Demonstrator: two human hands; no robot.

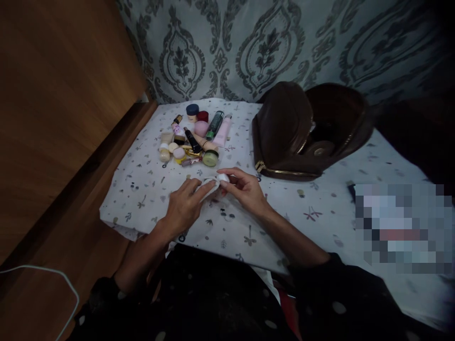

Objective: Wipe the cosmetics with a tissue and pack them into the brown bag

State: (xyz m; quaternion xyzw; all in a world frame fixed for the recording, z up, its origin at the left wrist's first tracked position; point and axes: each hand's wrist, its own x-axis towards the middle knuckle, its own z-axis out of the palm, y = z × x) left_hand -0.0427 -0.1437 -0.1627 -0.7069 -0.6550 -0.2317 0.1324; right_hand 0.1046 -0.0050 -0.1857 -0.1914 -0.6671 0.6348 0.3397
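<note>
Low over the front of the table, my left hand (185, 201) pinches a thin white cloth or wipe (209, 181). My right hand (247, 192) grips a small white rounded item (223, 177), perhaps a cap or little jar; its kind is too small to tell. The cloth touches or nearly touches this item between my fingertips. Just beyond my hands lies a cluster of cosmetics: a green jar (211, 157), a pink tube (223, 131), a dark green tube (215, 125), a black tube (192, 140) and a pink round container (201, 128).
A brown leather bag (280, 128) stands unzipped at the back right. Patterned white cloth (227, 232) covers the table. A wooden panel (64, 94) rises at left, with a white cable (67, 279) below. A blurred-out item (401, 227) lies at right.
</note>
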